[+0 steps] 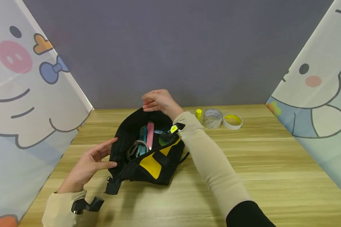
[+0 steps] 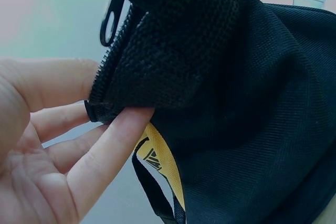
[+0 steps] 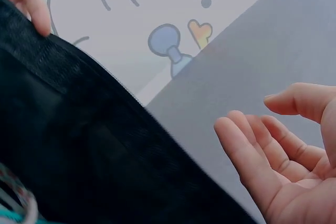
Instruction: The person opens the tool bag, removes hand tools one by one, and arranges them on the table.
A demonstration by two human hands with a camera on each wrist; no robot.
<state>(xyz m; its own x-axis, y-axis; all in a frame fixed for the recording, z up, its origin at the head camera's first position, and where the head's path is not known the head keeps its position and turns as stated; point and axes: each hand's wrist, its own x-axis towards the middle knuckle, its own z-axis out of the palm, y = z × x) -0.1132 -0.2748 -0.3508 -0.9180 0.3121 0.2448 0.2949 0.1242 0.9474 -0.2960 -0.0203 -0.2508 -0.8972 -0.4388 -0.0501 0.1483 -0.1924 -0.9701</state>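
Note:
A black zippered bag (image 1: 137,172) with yellow patches lies tilted on the table, its mouth wide apart. Inside show a teal slim item (image 1: 143,138), a pink slim item (image 1: 150,135), a pale coiled cord (image 1: 133,148) and a green round thing (image 1: 162,142), partly covered by the right wrist's camera. My left hand (image 1: 88,164) grips the bag's left side; in the left wrist view its thumb and a finger pinch the zipper edge. Above the far rim is my right hand (image 1: 162,101), fingers bent loosely, with nothing between thumb and fingers in the right wrist view.
Right of the bag, toward the table's back edge, stand a yellow-capped stick (image 1: 198,113), a clear tape roll (image 1: 212,119) and a white tape roll (image 1: 232,126) with a yellow inside. A grey panel (image 1: 170,53) rises behind the wooden table (image 1: 272,176), with cartoon-printed sheets on both sides.

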